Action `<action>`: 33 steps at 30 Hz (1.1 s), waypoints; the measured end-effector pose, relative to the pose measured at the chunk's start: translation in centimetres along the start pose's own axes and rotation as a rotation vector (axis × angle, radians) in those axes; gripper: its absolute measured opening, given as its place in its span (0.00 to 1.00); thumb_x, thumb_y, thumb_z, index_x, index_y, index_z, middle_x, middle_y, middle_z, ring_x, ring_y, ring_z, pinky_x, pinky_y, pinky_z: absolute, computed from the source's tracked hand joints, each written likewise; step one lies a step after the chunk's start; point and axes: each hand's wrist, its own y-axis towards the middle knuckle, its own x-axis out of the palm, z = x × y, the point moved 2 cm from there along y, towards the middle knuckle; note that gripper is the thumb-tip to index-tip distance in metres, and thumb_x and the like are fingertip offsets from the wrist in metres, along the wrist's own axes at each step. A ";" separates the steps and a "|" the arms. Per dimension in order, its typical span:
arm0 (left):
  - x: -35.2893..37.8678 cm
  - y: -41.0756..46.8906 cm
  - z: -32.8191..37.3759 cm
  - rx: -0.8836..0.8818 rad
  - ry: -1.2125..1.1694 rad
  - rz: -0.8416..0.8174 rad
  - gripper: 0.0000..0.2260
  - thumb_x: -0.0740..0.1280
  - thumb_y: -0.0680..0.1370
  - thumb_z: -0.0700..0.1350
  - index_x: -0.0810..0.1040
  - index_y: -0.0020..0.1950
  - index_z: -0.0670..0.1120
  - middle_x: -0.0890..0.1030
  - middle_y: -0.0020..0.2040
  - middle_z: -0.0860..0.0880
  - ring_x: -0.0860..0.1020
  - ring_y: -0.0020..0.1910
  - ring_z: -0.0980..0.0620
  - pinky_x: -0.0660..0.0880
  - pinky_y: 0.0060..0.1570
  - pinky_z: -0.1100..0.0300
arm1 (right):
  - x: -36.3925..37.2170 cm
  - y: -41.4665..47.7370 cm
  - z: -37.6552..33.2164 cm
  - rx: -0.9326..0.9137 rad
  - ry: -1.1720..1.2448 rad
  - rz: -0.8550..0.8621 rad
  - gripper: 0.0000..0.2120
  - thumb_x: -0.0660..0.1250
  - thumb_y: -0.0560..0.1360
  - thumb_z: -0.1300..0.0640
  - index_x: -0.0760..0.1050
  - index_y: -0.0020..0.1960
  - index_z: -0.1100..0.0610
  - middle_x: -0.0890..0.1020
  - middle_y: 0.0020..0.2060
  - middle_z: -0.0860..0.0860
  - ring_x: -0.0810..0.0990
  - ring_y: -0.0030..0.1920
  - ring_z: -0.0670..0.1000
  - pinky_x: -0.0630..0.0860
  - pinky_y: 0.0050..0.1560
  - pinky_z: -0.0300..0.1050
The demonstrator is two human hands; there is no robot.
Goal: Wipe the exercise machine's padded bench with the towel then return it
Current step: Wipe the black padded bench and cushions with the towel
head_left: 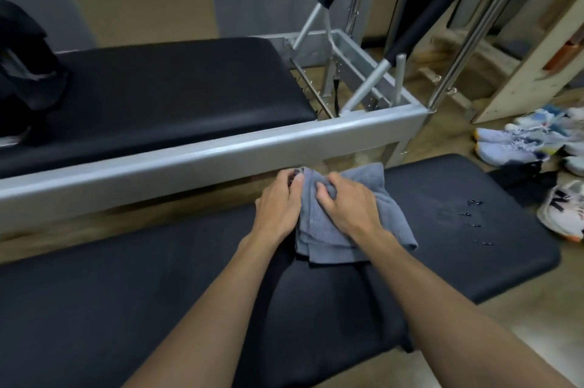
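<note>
A folded grey-blue towel (322,237) lies on my dark-clothed lap, above the near black padded bench (458,248). My left hand (279,202) grips the towel's left edge with curled fingers. My right hand (349,202) presses on its top and pinches a fold. A few small water drops (474,217) sit on the bench pad to the right of the towel. The exercise machine's other black padded bench (164,87) lies beyond, inside a grey metal frame (221,153).
A black padded foot bar on metal arms (388,40) rises at the machine's right end. Several sneakers (512,144) lie on the wooden floor at the right, near a light wooden unit (521,71). A dark object (22,71) rests on the far bench's left end.
</note>
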 end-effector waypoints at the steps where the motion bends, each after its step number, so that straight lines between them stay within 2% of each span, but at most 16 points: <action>1: 0.6 0.1 1.2 0.028 -0.080 -0.026 0.15 0.52 0.82 0.57 0.71 0.63 0.53 0.78 0.59 0.50 0.76 0.60 0.49 0.70 0.62 0.49 | -1.6 -0.8 0.7 0.031 0.008 0.024 0.11 0.61 0.79 0.49 0.72 0.45 0.56 0.82 0.37 0.55 0.79 0.39 0.57 0.66 0.36 0.47; 3: 1.8 0.0 3.9 0.069 -0.200 -0.084 0.13 0.53 0.82 0.56 0.71 0.62 0.54 0.77 0.56 0.53 0.76 0.56 0.52 0.70 0.57 0.55 | -5.2 -2.2 2.3 0.093 0.008 0.081 0.11 0.62 0.79 0.49 0.69 0.42 0.53 0.77 0.33 0.50 0.76 0.36 0.55 0.65 0.36 0.47; 6: 3.4 0.1 7.1 0.104 -0.303 -0.141 0.14 0.54 0.82 0.56 0.69 0.65 0.54 0.77 0.54 0.53 0.76 0.51 0.54 0.72 0.55 0.54 | -10.8 -2.9 4.4 0.092 -0.052 0.218 0.13 0.64 0.78 0.50 0.65 0.38 0.51 0.73 0.30 0.47 0.73 0.33 0.52 0.62 0.35 0.46; 8: 4.4 0.3 8.1 0.147 -0.272 -0.147 0.13 0.54 0.82 0.55 0.70 0.63 0.53 0.77 0.55 0.53 0.75 0.54 0.53 0.70 0.53 0.55 | -13.7 -2.9 6.0 0.027 -0.123 0.244 0.12 0.61 0.78 0.47 0.70 0.38 0.51 0.75 0.32 0.48 0.74 0.36 0.54 0.62 0.38 0.46; 10: 5.2 0.9 8.1 0.175 -0.162 -0.143 0.13 0.53 0.83 0.54 0.71 0.61 0.51 0.77 0.54 0.52 0.74 0.53 0.53 0.68 0.51 0.57 | -14.5 -2.7 7.9 0.001 -0.193 0.152 0.20 0.55 0.77 0.39 0.79 0.46 0.50 0.78 0.41 0.49 0.75 0.45 0.55 0.66 0.45 0.51; 11: 5.7 1.4 7.8 0.187 -0.091 -0.129 0.13 0.53 0.83 0.53 0.72 0.60 0.51 0.77 0.55 0.52 0.74 0.53 0.52 0.68 0.52 0.55 | -14.0 -2.8 9.0 0.047 -0.203 0.078 0.23 0.52 0.76 0.37 0.80 0.51 0.48 0.79 0.47 0.48 0.74 0.51 0.54 0.65 0.50 0.52; 14: 7.9 3.3 6.6 0.181 0.085 -0.100 0.14 0.52 0.83 0.52 0.73 0.61 0.49 0.78 0.59 0.50 0.75 0.60 0.49 0.69 0.62 0.48 | -9.4 -3.6 12.0 0.178 -0.276 -0.147 0.29 0.47 0.75 0.31 0.72 0.67 0.42 0.73 0.66 0.47 0.68 0.67 0.51 0.64 0.61 0.56; 16: 9.8 4.3 5.9 0.140 0.126 -0.120 0.16 0.53 0.83 0.52 0.73 0.65 0.48 0.78 0.62 0.48 0.74 0.63 0.47 0.69 0.63 0.49 | -6.3 -4.6 13.4 0.174 -0.378 -0.219 0.33 0.44 0.74 0.29 0.65 0.72 0.41 0.68 0.72 0.47 0.64 0.72 0.51 0.62 0.66 0.59; 17: 10.6 4.7 5.9 0.120 0.143 -0.137 0.17 0.53 0.83 0.52 0.72 0.66 0.47 0.77 0.64 0.47 0.73 0.64 0.46 0.68 0.63 0.50 | -5.5 -4.9 14.0 0.166 -0.388 -0.202 0.33 0.44 0.74 0.29 0.65 0.73 0.42 0.68 0.73 0.47 0.63 0.73 0.51 0.62 0.68 0.59; 20: 12.4 5.2 5.9 0.078 0.191 -0.159 0.19 0.53 0.84 0.52 0.73 0.68 0.45 0.76 0.66 0.46 0.73 0.66 0.46 0.67 0.62 0.54 | -5.6 -5.1 15.4 0.158 -0.322 -0.070 0.30 0.48 0.75 0.31 0.70 0.69 0.44 0.73 0.67 0.48 0.70 0.67 0.52 0.66 0.63 0.58; 24: 12.8 5.8 5.5 0.056 0.212 -0.178 0.20 0.54 0.83 0.53 0.75 0.67 0.44 0.75 0.67 0.47 0.73 0.65 0.47 0.68 0.62 0.55 | -5.7 -4.0 16.0 0.199 -0.338 0.067 0.25 0.51 0.77 0.37 0.77 0.58 0.51 0.79 0.54 0.52 0.76 0.53 0.57 0.69 0.50 0.56; 28: 12.9 5.2 5.2 0.085 0.250 -0.197 0.22 0.54 0.83 0.53 0.71 0.71 0.43 0.71 0.72 0.47 0.68 0.70 0.48 0.64 0.68 0.55 | -5.2 -3.4 15.9 0.156 -0.359 0.071 0.21 0.53 0.78 0.40 0.76 0.49 0.55 0.80 0.42 0.54 0.77 0.44 0.59 0.70 0.43 0.54; 33: 13.1 5.3 4.9 0.117 0.248 -0.181 0.20 0.54 0.83 0.51 0.72 0.71 0.42 0.72 0.71 0.45 0.68 0.70 0.46 0.63 0.69 0.54 | -4.9 -3.7 14.6 0.131 -0.333 0.001 0.19 0.53 0.78 0.42 0.72 0.44 0.55 0.79 0.38 0.53 0.77 0.42 0.58 0.70 0.43 0.54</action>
